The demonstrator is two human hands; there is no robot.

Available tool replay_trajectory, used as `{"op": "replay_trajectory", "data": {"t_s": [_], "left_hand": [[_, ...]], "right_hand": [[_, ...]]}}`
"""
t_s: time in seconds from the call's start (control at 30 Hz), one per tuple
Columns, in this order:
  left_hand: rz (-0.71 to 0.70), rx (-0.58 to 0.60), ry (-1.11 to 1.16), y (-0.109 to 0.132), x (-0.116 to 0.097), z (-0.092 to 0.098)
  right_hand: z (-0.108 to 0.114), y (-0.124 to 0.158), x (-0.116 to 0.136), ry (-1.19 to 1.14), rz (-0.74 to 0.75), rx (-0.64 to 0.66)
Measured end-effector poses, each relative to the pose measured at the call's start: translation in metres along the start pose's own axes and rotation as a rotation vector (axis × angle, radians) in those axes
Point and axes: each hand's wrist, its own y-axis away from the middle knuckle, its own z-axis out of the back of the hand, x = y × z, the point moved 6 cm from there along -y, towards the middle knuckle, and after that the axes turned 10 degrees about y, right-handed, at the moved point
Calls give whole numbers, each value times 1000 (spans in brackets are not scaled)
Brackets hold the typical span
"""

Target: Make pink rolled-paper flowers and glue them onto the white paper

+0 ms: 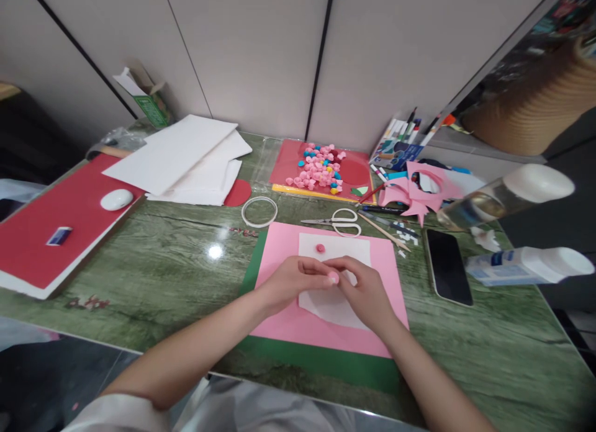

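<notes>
The small pink ball [332, 277], judged light, soft and easily crushed, is pinched at its sides between the left grip [291, 282] and the right grip [367, 293].

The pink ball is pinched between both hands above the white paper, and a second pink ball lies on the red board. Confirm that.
Wrong in one respect. The head view shows the second pink ball lying on the white paper itself, beyond the fingertips. The rest holds: the left hand and right hand pinch the pink ball above that paper.
</notes>
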Motion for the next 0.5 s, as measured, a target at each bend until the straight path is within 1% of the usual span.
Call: {"op": "replay_trajectory", "data": {"t_s": [0.1,0.2,0.3,0.4,0.5], "left_hand": [[6,-2,45,3,-1,-3],[14,-23,67,3,-4,0],[26,-16,71,1,-3,4],[6,-18,70,0,-2,6],[-33,-39,13,0,-3,7]], "right_hand": [[-4,0,-1,13,37,8],[-2,0,0,-34,47,-15],[0,1,3,-77,61,-19],[-1,1,4,-96,38,8],[0,1,3,-99,20,6]]}}
